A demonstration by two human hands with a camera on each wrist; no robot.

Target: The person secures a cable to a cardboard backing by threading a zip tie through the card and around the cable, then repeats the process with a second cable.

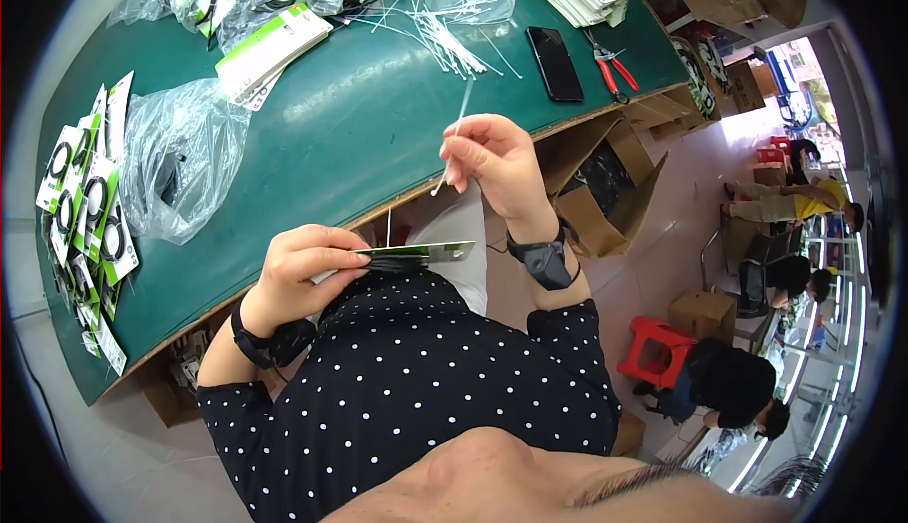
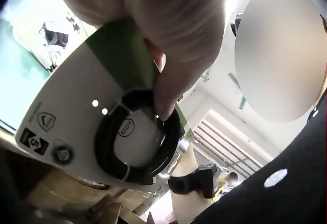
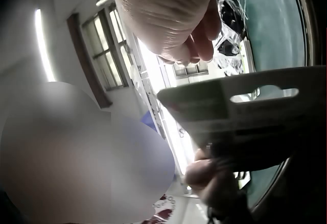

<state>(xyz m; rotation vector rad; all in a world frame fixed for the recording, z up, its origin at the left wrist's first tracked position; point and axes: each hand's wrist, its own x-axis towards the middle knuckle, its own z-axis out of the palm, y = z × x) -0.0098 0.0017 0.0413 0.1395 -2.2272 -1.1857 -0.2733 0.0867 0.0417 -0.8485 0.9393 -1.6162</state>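
The left hand (image 1: 307, 272) grips a green-and-white card (image 1: 440, 251) with a coiled black cable against it, held just above the lap. In the left wrist view the thumb presses on the black coil (image 2: 104, 142), and two small white dots show on the card (image 2: 66, 127) beside it. A thin white strip stands up from the card in the head view. Raised to the right of the card, the right hand (image 1: 497, 168) pinches a white cable tie (image 1: 464, 102) between thumb and fingers. The right wrist view shows the card (image 3: 204, 101) below the curled right fingers.
On the green table (image 1: 350, 126) lie loose white ties (image 1: 445, 45), a black phone (image 1: 555, 64), red-handled pliers (image 1: 617, 74), card stacks (image 1: 274, 45) and a plastic bag (image 1: 184, 159). Carded cables (image 1: 85, 211) pile at the left. An open carton (image 1: 591, 220) stands beyond the table edge.
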